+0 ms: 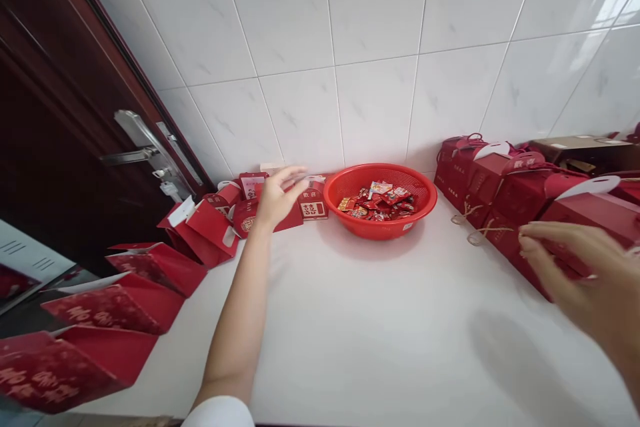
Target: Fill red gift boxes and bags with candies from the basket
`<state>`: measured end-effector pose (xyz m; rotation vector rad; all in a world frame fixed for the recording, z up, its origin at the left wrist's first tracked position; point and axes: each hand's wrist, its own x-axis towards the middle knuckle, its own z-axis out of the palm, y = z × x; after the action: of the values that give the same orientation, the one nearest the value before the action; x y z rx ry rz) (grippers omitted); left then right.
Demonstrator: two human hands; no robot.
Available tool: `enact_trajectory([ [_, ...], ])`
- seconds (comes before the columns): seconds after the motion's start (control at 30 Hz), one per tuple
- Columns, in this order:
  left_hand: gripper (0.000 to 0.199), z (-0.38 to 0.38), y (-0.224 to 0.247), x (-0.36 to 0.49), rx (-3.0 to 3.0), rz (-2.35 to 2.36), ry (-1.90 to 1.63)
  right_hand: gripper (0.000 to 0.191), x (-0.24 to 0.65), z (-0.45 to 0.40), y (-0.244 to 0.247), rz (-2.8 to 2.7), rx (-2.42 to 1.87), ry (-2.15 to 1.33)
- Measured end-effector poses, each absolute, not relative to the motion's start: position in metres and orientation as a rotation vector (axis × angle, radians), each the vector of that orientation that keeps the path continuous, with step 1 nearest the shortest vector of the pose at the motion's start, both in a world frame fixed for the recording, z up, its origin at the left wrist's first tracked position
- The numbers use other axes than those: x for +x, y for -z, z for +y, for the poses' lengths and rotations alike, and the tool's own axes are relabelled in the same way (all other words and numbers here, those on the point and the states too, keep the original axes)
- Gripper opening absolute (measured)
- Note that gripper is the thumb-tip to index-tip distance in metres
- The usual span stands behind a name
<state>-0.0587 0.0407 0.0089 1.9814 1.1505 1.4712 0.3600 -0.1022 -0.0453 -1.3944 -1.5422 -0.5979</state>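
My left hand (283, 195) reaches to the back of the table, fingers stretched out and thumb apart, with nothing visible in it. It hovers by a row of small red gift boxes, one with a gold double-happiness label (314, 209). To its right stands a red plastic basket (345, 217) with wrapped candies (380, 203) inside. My right hand (590, 273) is over the right side, thumb and forefinger pinched together. Whatever is between the fingertips is too small to name. Close to them, a twine bow (487, 233) hangs from a stacked red gift box (500, 223).
Several open red paper boxes (120, 300) line the table's left edge. More red boxes (455, 170) are stacked along the right, near a brown carton (580, 145). A dark door with a metal handle (133, 155) is at left; a tiled wall (375, 107) rises behind.
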Motion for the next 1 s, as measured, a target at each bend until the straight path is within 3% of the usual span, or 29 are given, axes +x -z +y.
enact_trajectory([
  [0.1,0.035,0.062,-0.001,-0.097,1.815,1.475,-1.686,0.007,0.317,-0.087,0.051,-1.791,-1.091,0.469],
  [0.27,0.038,0.082,0.016,-0.13,1.702,1.673,-1.698,0.011,0.266,-0.069,0.065,-2.101,-0.909,0.101],
  [0.53,0.058,0.09,0.039,-0.072,2.102,1.681,-1.075,0.016,0.241,-0.059,0.096,-2.255,-0.9,-0.204],
  [0.83,0.019,0.074,0.009,-0.086,2.153,1.819,-0.944,0.018,0.248,-0.06,0.099,-2.204,-0.98,-0.305],
  [1.0,0.015,0.031,-0.029,-0.082,2.24,1.375,-0.829,0.015,0.247,-0.06,0.098,-2.114,-1.004,-0.362],
])
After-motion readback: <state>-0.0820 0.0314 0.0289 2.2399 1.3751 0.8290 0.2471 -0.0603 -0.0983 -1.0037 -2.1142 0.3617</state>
